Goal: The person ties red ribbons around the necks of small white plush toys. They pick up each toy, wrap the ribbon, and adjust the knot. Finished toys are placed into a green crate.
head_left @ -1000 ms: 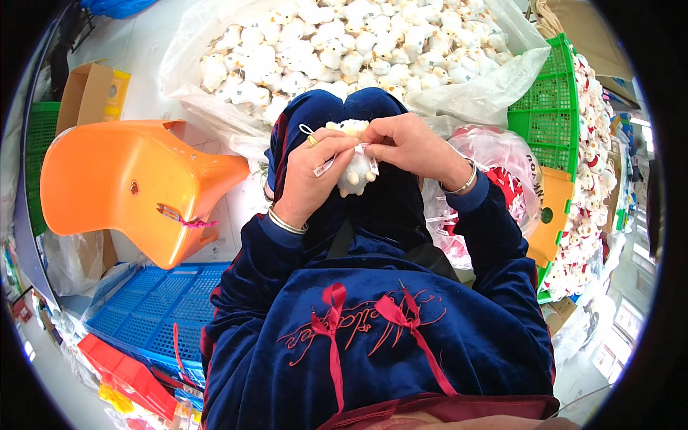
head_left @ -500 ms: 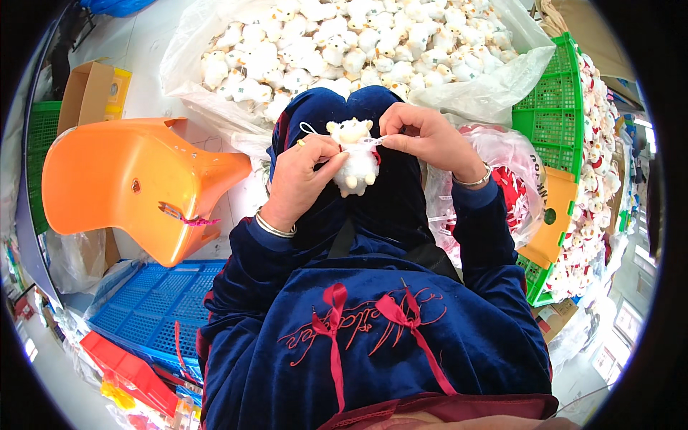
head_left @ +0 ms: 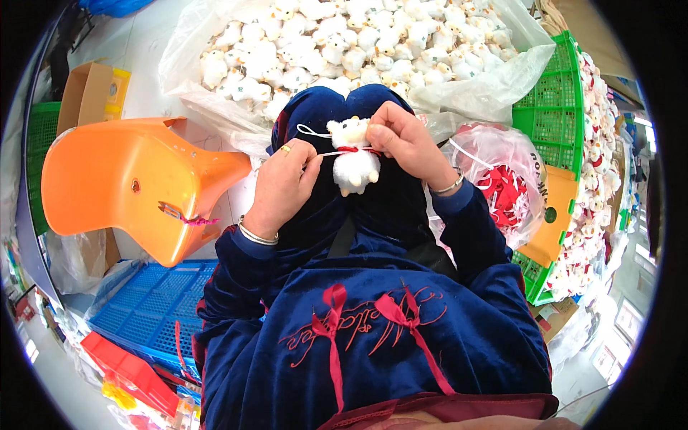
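Note:
A small white plush animal toy (head_left: 355,170) with a cream face hangs upright above my lap, a thin white loop standing out from its head. A red band (head_left: 350,149) lies across its neck. From the neck a white ribbon (head_left: 330,153) runs taut to my left hand (head_left: 285,183), which pinches its end between thumb and fingers. My right hand (head_left: 410,143) is closed at the right side of the toy's head and neck, fingertips pressed against it. Whether those fingertips also hold ribbon is hidden.
Beyond my knees, a large clear plastic bag (head_left: 190,54) holds many white plush toys. An orange chair (head_left: 107,172) stands at left, above a blue crate (head_left: 161,294). At right are a bag of red and white pieces (head_left: 505,193) and a green crate (head_left: 548,107).
My left hand has moved left and down, drawing the ribbon out from the toy. The right hand has come inward from the ribbon's right side to the toy's head. The red band now shows at the neck.

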Tool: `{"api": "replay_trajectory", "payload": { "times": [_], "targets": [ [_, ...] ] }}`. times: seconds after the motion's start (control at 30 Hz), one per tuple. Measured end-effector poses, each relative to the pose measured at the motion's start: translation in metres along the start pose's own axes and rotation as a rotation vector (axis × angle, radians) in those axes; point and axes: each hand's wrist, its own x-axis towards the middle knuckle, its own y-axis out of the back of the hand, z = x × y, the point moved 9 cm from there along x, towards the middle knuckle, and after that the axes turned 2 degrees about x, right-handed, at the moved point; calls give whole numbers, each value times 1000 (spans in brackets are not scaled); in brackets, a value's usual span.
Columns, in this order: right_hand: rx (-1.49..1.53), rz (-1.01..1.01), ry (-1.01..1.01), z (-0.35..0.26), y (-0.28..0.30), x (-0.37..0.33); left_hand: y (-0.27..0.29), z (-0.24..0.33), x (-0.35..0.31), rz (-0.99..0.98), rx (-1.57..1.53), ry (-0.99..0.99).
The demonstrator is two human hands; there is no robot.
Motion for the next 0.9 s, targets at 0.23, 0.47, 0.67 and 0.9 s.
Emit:
{"api": "replay_trajectory", "payload": {
  "times": [0.23, 0.47, 0.67, 0.9],
  "targets": [
    [-447, -36, 228, -28, -25, -8, -4, 16, -2, -17, -327, 142],
    [-455, 103, 398, -24, -27, -18, -22, 58, -2, -6, -339, -80],
    [-471, 260, 450, -18, -23, -25, -24, 63, -11, 47, -346, -163],
    [-483, 289, 436, -16, -20, -33, -36, 57, -3, -95, -474, 28]
  ]
}}
